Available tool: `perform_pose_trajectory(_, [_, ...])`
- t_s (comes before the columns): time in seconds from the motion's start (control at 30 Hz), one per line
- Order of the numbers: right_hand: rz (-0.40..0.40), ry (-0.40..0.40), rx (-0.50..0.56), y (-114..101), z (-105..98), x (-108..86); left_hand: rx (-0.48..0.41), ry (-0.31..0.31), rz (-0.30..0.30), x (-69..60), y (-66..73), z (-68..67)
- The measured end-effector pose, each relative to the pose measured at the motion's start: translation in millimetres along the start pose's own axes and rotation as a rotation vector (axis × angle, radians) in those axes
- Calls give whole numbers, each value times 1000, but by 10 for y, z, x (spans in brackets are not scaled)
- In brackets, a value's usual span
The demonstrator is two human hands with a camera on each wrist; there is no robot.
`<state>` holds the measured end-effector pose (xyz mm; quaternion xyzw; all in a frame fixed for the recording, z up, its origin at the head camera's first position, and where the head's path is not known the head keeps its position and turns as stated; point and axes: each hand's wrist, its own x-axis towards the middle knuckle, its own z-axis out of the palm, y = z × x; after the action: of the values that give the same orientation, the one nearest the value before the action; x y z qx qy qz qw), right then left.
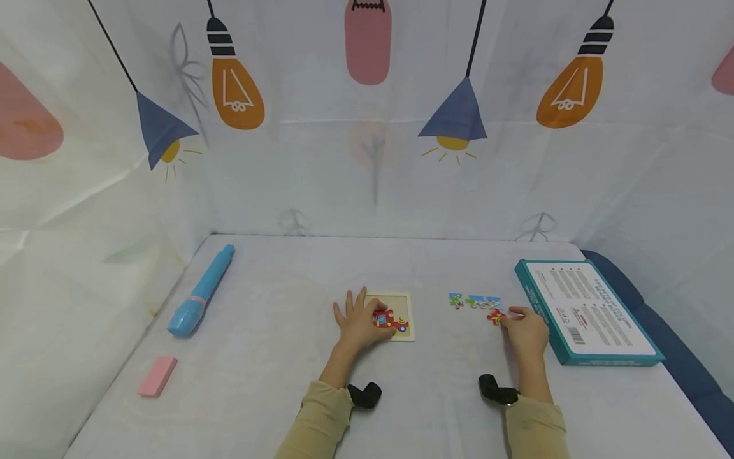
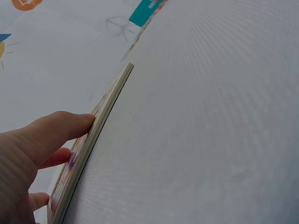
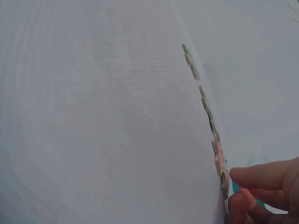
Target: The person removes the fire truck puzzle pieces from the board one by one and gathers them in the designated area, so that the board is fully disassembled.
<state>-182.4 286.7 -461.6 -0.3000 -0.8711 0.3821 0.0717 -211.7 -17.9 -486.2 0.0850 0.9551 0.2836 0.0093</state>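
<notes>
My left hand [image 1: 361,322] is over a square wooden puzzle board [image 1: 411,312] on the table. Its thumb and index finger touch the board's face around a red truck picture [image 1: 395,320], while the other fingers spread past the left edge. In the left wrist view the thumb [image 2: 60,128] rests on the thin board [image 2: 105,112]. Farther right, my right hand [image 1: 526,331] has its thumb and index finger on a red puzzle piece [image 1: 496,316]. Beside that piece lie a blue-and-green piece [image 1: 455,300] and a joined strip of puzzle pieces [image 1: 483,301].
A teal box [image 1: 590,312] with a white printed label lies near the table's right edge. On the left are a blue microphone-shaped object [image 1: 201,292] and a pink block [image 1: 158,376]. A white lamp-patterned cloth [image 1: 315,178] hangs behind the white-covered table [image 1: 275,306].
</notes>
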Motion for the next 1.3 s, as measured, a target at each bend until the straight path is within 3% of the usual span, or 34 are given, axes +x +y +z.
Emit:
perform_pose_trajectory(0.47, [-34,-72,233,-171,128,-63,-6,-6,-4,-5,9,-13])
perform_pose_trajectory(0.7, [-111,-205,309,-357,257,-168,-16,-11,-6,-13,11,-28])
perform_pose_trajectory(0.93, [-201,-288,392,-501,409,-258,-19,-7,-1,-7,6,-21])
perform_pose_trajectory(1.3, [-241,-350,395,-620,628,-353,-17,0,4,-1,0,-9])
